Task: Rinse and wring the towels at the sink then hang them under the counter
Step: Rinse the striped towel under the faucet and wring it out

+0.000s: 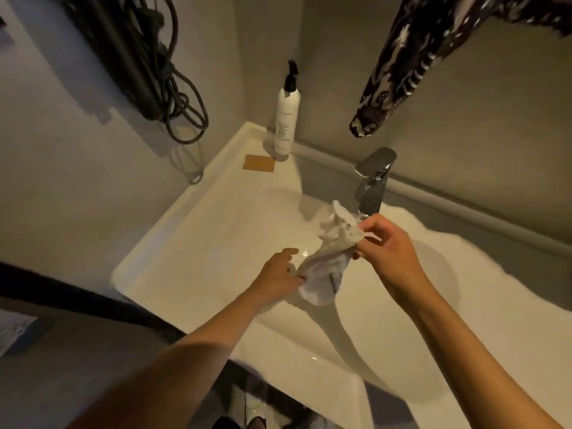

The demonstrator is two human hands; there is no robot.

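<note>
The white sink [198,249] has bare deck left of its basin. Over the basin, below the tap [373,181], a white towel [328,258] stretches between the closed right hand [388,246], which pinches its top, and the half-open left hand [278,272] gripping its lower end.

A white pump bottle [287,119] stands beside a tan card [259,163].

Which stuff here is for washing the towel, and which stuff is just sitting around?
For the job:
white towel
left hand and right hand, both gripping it
faucet
sink

Just sitting around:
pump bottle
brown card
patterned cloth hanging above
dark cables on the wall
</note>
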